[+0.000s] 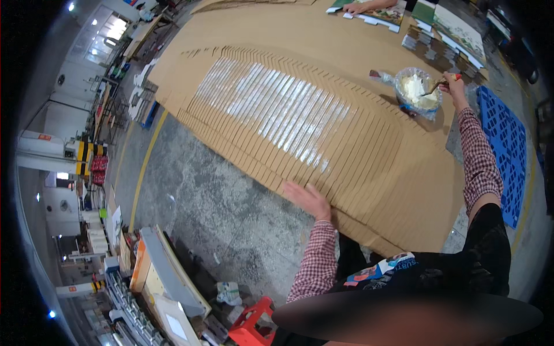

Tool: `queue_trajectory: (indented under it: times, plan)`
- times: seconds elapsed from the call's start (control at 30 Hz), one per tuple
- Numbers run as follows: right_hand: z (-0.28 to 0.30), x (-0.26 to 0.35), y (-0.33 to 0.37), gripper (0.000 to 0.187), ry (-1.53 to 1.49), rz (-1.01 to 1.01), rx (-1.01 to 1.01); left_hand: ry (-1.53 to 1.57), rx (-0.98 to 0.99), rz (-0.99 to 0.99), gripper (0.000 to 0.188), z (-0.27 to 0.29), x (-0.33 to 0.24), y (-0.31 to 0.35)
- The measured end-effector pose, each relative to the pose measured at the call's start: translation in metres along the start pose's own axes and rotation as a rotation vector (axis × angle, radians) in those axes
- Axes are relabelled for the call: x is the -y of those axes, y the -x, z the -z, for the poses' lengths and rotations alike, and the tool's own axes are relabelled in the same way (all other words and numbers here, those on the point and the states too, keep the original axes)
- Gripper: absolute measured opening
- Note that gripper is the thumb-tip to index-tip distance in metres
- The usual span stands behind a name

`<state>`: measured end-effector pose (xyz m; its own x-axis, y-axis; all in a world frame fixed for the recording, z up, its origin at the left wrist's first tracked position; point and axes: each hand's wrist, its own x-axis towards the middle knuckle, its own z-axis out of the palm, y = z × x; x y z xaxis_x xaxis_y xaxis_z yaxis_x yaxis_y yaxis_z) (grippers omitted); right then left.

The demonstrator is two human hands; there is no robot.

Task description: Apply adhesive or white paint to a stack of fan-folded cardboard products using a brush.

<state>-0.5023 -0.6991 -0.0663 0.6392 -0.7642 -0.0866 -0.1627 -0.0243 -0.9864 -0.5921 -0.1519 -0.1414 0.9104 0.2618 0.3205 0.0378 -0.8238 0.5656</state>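
Observation:
My right hand (453, 87) grips a brush (437, 86) with a red-tipped handle. Its far end is down in thick white paste (412, 87) inside a plastic-lined bowl (433, 113). With fingers stretched out, my left hand (310, 200) rests on the near edge of a fanned row of cardboard pieces (369, 153). The pieces overlap like steps, each showing a narrow strip. Across the middle and left of the row, the strips carry a shiny wet white coating (277, 106); those at the right look bare brown.
A second brush-like tool (379, 76) lies left of the bowl. Across the table, a person's hand (355, 8) touches a printed board (381, 16). Stacked printed boards (444, 43) stand far right. A blue pallet (506, 155) and a red stool (252, 324) are on the floor.

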Motion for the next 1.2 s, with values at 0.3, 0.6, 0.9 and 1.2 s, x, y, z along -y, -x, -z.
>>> queue_trajectory:
  times: [0.3,0.6,0.9,1.2]
  plan:
    - [-0.001,-0.009,-0.005,0.021,0.090,0.217,-0.043,-0.034,0.063,-0.005,0.062,-0.007,-0.016,0.039]
    - [-0.013,-0.010,0.012,0.018,-0.249,0.113,-0.080,-0.054,0.043,0.035,0.061,-0.009,-0.016,0.041]
    - [0.039,-0.027,0.118,0.022,-0.601,-0.067,0.309,-0.011,-0.002,0.045,0.062,-0.012,-0.009,0.038]
    - [-0.093,0.023,0.295,0.012,-0.119,0.307,0.700,-0.003,-0.030,0.005,0.067,-0.019,-0.014,0.043]
